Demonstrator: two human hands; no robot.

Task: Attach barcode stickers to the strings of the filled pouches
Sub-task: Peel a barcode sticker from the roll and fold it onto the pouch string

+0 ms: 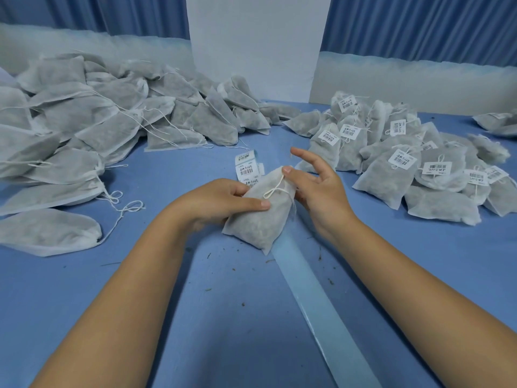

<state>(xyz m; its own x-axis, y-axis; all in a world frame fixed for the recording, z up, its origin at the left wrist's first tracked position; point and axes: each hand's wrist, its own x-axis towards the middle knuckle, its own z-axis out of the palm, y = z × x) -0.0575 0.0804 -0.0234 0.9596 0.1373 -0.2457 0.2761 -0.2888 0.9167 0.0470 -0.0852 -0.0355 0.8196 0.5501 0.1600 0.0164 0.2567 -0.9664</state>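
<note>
A filled white mesh pouch [258, 219] lies tilted at the table's middle, its looped drawstring [274, 189] on top. My left hand [221, 200] grips the pouch's upper left side, thumb across its front. My right hand [316, 186] touches the pouch's top right corner, with the thumb on the string's end and the fingers spread. A strip of barcode stickers [246, 166] lies on the table just behind the pouch, partly hidden by it.
A big heap of unlabelled pouches [92, 127] with loose strings fills the left. Pouches bearing barcode stickers [405, 163] are piled at the right. The blue table [195, 317] has a pale tape strip [316, 303] running toward me and scattered herb bits. A white post [257, 46] stands behind.
</note>
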